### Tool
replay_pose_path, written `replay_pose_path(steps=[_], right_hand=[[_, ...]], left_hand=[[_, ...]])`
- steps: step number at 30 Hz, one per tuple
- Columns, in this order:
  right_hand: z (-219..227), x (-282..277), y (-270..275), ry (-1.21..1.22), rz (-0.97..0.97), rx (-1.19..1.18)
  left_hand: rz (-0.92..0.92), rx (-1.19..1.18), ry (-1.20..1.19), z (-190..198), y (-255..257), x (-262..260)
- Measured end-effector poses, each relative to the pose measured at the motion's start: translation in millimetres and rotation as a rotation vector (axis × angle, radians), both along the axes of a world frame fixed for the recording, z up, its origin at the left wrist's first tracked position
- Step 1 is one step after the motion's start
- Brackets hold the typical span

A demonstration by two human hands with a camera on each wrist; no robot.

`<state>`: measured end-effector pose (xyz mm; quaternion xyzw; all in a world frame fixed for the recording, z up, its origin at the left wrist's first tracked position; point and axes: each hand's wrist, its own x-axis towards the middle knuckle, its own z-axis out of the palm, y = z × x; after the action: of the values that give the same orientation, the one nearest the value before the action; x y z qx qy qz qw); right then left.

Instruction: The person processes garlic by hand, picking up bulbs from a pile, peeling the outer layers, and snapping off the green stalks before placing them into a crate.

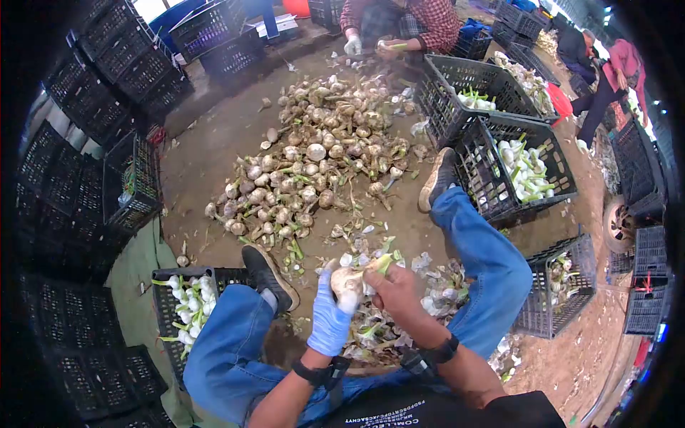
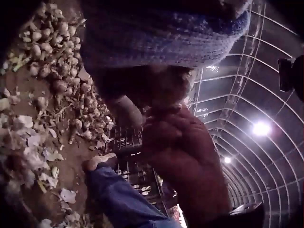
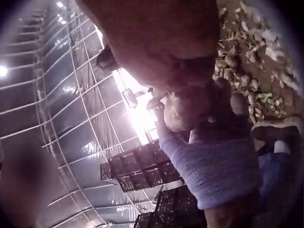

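My left hand (image 1: 331, 317), in a light blue knit glove with bare fingertips, grips a garlic bulb (image 1: 347, 279) between my knees. My bare right hand (image 1: 398, 294) meets it from the other side, thumb and fingers pinching the garlic at its yellow-green stem (image 1: 381, 265). In the right wrist view the pale bulb (image 3: 183, 113) sits between the gloved hand (image 3: 213, 168) and the right hand above. The left wrist view has the glove (image 2: 156, 40) and the bare hand (image 2: 183, 152) close together, with the bulb mostly hidden. Loose peels and trimmings (image 1: 374, 332) lie below both hands.
A large heap of unpeeled garlic (image 1: 321, 153) spreads ahead on the ground. Crates of cleaned white garlic stand at right (image 1: 492, 196) and beside my left leg (image 1: 165, 303). Another person (image 1: 428, 28) works across the heap. Stacked black crates (image 1: 64, 214) line the left.
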<state>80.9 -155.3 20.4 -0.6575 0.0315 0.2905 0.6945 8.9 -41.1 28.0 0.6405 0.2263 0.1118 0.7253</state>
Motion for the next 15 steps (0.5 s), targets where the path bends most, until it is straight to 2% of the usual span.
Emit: replay_pose_path(steps=[1, 2, 3, 5, 6, 9, 11, 13, 14, 15], right_hand=[[2, 0, -1, 0.000, -0.001, 0.000], [3, 0, -1, -0.018, 0.013, -0.008], [4, -1, -1, -0.035, 0.028, -0.015], [4, -2, -3, -0.036, 0.030, 0.041], [4, -4, -4, -0.037, 0.031, 0.094], [2, -4, -8, 0.000, 0.055, 0.098], [2, -3, -7, -0.043, 0.081, 0.101], [1, -3, -8, -0.085, 0.104, 0.104], [-2, -1, -10, -0.085, 0.105, 0.092], [-4, -1, -11, -0.083, 0.104, 0.079]], left_hand=[[0.054, 0.198, -0.025, 4, -4, 0], [0.031, 0.190, -0.021, 7, -3, -1], [0.033, 0.192, -0.019, -8, 3, -3], [0.037, -0.630, 0.072, -51, 17, -6], [0.038, -1.022, 0.063, -30, 19, -2], [0.104, -1.021, 0.159, -30, 21, 6], [0.042, -1.026, 0.162, -24, 23, 5], [-0.012, -0.886, 0.149, -30, 24, 2], [-0.153, -0.641, 0.158, -45, 31, -4], [-0.156, -0.642, 0.157, -42, 24, -3]])
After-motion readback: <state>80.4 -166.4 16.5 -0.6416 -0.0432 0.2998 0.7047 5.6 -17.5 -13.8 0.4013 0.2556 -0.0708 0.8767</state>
